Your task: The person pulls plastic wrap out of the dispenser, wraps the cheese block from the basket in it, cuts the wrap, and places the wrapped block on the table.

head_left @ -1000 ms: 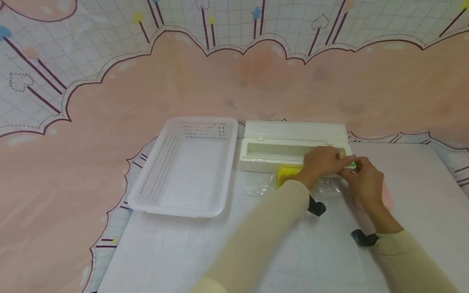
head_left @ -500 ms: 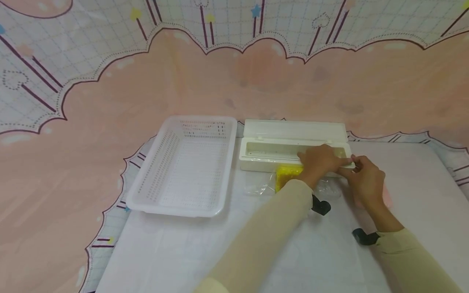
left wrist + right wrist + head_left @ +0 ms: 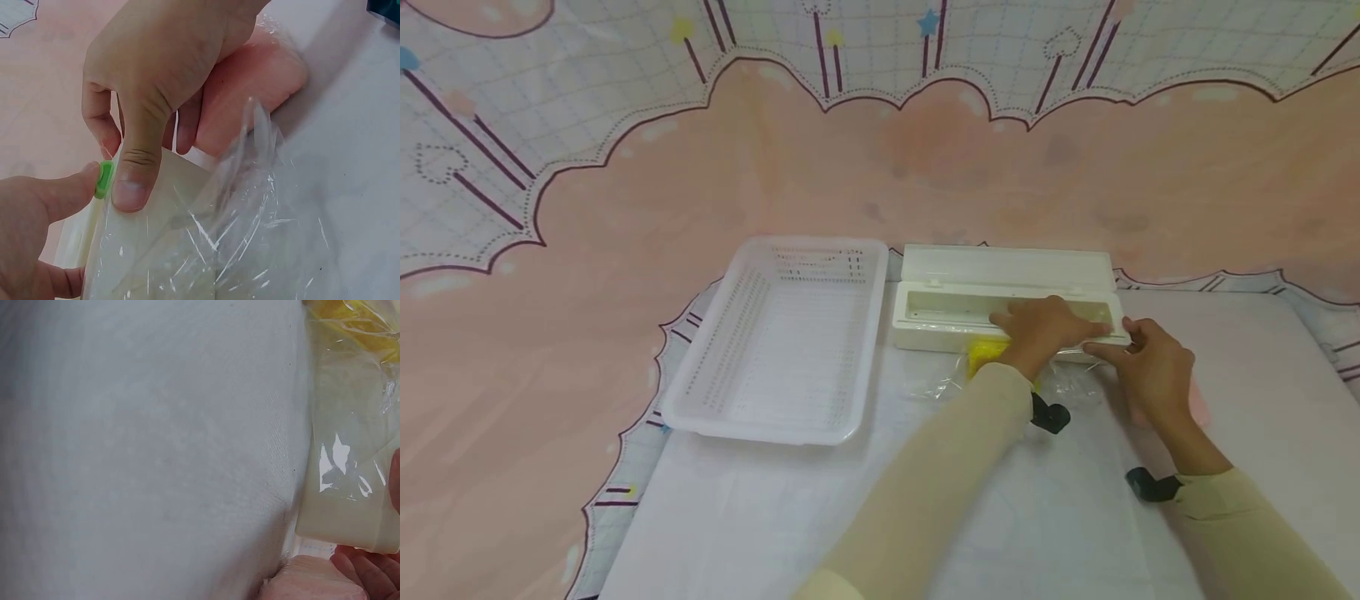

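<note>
A long white cling film dispenser (image 3: 1007,265) lies across the table with its lid raised at the back. Clear film (image 3: 244,219) hangs over its front side. My left hand (image 3: 1037,327) reaches over the trough with fingers spread; in the left wrist view its thumb presses a small green slider (image 3: 104,180) on the dispenser's edge. My right hand (image 3: 1159,367) grips the dispenser's right end, thumb on the film at the front and fingers beyond the end. A yellow block (image 3: 983,353) sits before the dispenser, partly behind my left wrist. Film covers it in the right wrist view.
A white perforated basket (image 3: 835,435) stands left of the dispenser. Beside my right wrist lies a film-wrapped pink block (image 3: 250,87), mostly hidden in the head view. Behind the table hangs a patterned pink cloth (image 3: 820,183).
My left hand has shifted a little left along the trough, its fingers spreading wider. The green slider, visible earlier between the hands, is now hidden in the head view. My right hand keeps its grip.
</note>
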Available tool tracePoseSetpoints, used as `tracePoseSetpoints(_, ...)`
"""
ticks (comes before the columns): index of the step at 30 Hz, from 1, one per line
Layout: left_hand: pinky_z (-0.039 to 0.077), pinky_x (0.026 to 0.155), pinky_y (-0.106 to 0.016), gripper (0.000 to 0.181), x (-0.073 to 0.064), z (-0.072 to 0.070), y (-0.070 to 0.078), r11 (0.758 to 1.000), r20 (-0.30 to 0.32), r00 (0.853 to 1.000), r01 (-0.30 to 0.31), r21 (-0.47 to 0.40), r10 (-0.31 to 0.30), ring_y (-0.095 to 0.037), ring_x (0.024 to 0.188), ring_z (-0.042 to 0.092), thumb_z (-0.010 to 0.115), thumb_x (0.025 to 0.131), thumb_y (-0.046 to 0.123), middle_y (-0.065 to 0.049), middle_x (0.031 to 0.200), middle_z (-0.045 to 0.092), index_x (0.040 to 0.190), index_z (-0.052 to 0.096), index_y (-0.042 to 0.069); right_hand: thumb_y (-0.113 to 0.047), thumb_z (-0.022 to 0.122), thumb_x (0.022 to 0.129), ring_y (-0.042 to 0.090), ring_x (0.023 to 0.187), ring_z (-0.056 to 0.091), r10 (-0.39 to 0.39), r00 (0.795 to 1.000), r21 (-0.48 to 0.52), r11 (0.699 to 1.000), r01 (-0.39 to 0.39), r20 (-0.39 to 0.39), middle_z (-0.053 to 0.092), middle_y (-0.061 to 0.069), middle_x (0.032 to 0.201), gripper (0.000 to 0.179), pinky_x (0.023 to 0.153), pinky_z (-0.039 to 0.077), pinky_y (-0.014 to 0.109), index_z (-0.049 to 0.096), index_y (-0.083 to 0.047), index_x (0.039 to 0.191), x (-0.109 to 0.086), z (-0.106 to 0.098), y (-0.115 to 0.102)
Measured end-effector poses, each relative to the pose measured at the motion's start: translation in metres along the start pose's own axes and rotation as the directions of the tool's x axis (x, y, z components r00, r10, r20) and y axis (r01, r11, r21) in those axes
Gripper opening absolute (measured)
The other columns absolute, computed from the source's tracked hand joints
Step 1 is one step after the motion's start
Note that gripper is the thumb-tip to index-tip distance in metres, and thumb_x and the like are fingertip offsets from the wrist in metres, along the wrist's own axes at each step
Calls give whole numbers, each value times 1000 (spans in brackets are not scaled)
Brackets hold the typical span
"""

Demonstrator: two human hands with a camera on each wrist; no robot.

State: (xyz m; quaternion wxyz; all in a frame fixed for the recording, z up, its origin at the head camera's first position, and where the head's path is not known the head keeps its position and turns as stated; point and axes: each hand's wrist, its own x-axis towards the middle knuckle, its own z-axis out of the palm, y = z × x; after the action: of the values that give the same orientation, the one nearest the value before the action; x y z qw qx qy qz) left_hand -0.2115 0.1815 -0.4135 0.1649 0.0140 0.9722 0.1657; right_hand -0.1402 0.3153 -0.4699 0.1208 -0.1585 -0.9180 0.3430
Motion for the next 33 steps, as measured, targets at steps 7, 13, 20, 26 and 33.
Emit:
tracePoseSetpoints(7, 21, 120, -60, 77, 4, -2, -5, 1000, 28, 999, 17, -20, -17, -23, 139, 47, 63, 71, 88, 11, 132, 67, 122, 72, 31, -48, 83, 83, 39, 109, 66, 19, 999, 24, 1000, -20, 28, 65, 27, 132, 77, 68, 40, 14, 59, 0, 138, 1, 0, -3)
tracePoseSetpoints(13, 17, 121, -63, 72, 8, -11, -16, 998, 88, 996, 29, -52, -24, -21, 139, 51, 66, 73, 84, 12, 135, 66, 123, 71, 32, -53, 82, 82, 40, 112, 65, 51, 997, 34, 998, -53, 64, 62, 26, 136, 83, 67, 40, 11, 56, -1, 141, 3, 1, -6)
tracePoseSetpoints(20, 15, 122, -67, 71, 17, -30, -39, 995, 188, 980, 73, -69, -59, -17, 134, 55, 69, 76, 78, 15, 136, 65, 132, 66, 34, -56, 82, 80, 38, 115, 64, 83, 994, 14, 996, -84, 71, 61, 24, 138, 86, 69, 40, 14, 56, -2, 141, 3, -3, -4)
tracePoseSetpoints(26, 11, 122, -68, 75, 20, -41, -59, 992, 231, 968, 110, -58, -94, -15, 141, 50, 69, 79, 75, 15, 144, 59, 141, 59, 32, -57, 83, 79, 38, 115, 64, 76, 995, -5, 997, -76, 68, 63, 23, 137, 85, 70, 41, 16, 58, -2, 139, 3, -5, -2)
tracePoseSetpoints(33, 10, 122, -69, 71, 21, -44, -73, 989, 207, 974, 110, -95, -89, -17, 140, 51, 71, 82, 69, 11, 138, 63, 136, 61, 25, -59, 84, 77, 40, 116, 64, 72, 994, 4, 997, -73, 77, 62, 25, 136, 89, 69, 41, 15, 57, -1, 139, 5, -4, 0)
